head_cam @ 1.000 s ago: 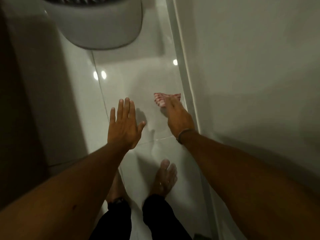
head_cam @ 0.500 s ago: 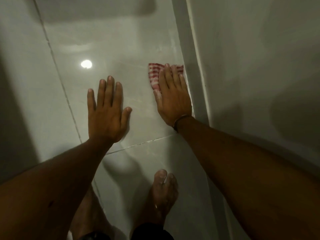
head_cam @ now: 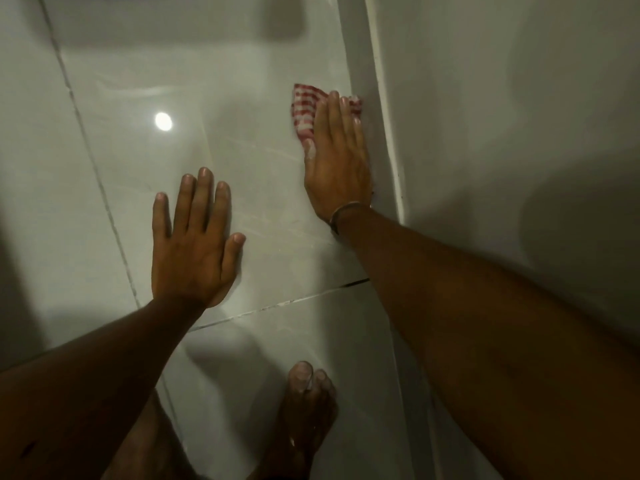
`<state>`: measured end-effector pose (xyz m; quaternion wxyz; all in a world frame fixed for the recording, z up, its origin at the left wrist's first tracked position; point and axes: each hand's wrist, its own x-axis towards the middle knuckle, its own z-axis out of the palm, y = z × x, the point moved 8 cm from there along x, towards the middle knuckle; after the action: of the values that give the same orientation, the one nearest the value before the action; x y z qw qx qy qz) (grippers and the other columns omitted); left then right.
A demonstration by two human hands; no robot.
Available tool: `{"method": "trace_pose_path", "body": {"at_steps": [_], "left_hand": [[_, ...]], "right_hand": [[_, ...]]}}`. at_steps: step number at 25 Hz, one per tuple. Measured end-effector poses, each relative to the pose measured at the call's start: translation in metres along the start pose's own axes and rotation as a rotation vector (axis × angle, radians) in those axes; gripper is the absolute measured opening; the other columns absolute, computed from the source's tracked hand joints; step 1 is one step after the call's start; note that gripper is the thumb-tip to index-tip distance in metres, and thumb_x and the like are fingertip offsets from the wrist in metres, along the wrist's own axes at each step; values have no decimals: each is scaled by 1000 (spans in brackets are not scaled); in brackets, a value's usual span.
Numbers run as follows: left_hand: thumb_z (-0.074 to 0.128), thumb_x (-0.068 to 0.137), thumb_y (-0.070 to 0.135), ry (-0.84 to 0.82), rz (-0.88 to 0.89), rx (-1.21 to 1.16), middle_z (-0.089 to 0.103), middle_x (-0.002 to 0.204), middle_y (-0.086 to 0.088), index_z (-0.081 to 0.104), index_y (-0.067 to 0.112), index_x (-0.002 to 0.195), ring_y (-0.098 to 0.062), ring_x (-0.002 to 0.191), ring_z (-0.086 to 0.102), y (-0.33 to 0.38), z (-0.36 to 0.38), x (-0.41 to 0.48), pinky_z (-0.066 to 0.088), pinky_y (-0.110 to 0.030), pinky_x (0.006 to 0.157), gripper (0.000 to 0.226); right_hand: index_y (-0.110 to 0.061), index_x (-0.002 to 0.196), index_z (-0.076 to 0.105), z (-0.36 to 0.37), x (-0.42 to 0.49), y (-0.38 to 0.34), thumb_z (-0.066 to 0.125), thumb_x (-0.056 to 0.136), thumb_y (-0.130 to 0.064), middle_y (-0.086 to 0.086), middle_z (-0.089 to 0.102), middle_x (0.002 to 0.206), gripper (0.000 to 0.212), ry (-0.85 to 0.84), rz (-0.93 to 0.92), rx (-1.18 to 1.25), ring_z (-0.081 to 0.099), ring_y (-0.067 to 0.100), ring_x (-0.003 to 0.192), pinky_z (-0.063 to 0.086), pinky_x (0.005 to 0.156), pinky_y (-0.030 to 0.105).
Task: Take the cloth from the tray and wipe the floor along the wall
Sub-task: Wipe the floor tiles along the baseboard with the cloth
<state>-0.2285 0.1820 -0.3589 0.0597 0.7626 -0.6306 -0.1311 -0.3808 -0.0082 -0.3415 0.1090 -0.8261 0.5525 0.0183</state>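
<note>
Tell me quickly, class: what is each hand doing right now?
Left hand: open, flat on the floor, holding nothing.
Right hand: open, fingers flat, pressing the cloth to the floor beside the wall.

The scene is dim and slightly soft. One round glare spot shines on the glossy floor, reflecting an overhead lamp. Broad shadows darken the left edge and the wall. Straight lines bow near the wide-angle edges.
</note>
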Motion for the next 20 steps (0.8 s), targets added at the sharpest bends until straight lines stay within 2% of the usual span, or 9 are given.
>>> {"method": "trace_pose_path", "body": {"at_steps": [4,9,12,17,20], "left_hand": [[30,107,49,3,-2,-11,9,183,-17,17,9,173,-34,170,4,1,-1,2,6,-63,134,77],[31,106,52,22,11,-9,11,182,-18,22,7,172,-36,170,6,2,-3,1,4,-60,135,79],[31,105,57,7,20,-5,10,182,-19,22,6,171,-36,170,5,1,-2,1,0,-58,135,84],[28,106,57,-7,17,0,8,183,-18,19,7,172,-35,170,3,-1,0,1,3,-61,135,83],[27,106,57,-12,15,-11,7,183,-18,18,7,172,-35,170,2,-1,1,1,3,-62,135,83]], "right_hand": [[-3,163,23,3,-23,8,20,106,-36,18,23,173,66,-24,14,7,19,34,162,19,133,48],[-3,161,30,11,-85,20,33,108,-32,19,32,170,60,4,51,28,26,35,160,21,132,46],[-4,162,27,16,-129,27,34,110,-32,19,30,171,60,-29,85,-4,24,34,161,19,133,45],[-2,161,31,22,-192,37,35,110,-31,20,30,170,59,-22,133,1,22,36,161,19,133,46],[-3,161,31,30,-232,44,27,112,-36,21,31,169,59,-43,182,-18,24,35,160,23,132,46]]}}
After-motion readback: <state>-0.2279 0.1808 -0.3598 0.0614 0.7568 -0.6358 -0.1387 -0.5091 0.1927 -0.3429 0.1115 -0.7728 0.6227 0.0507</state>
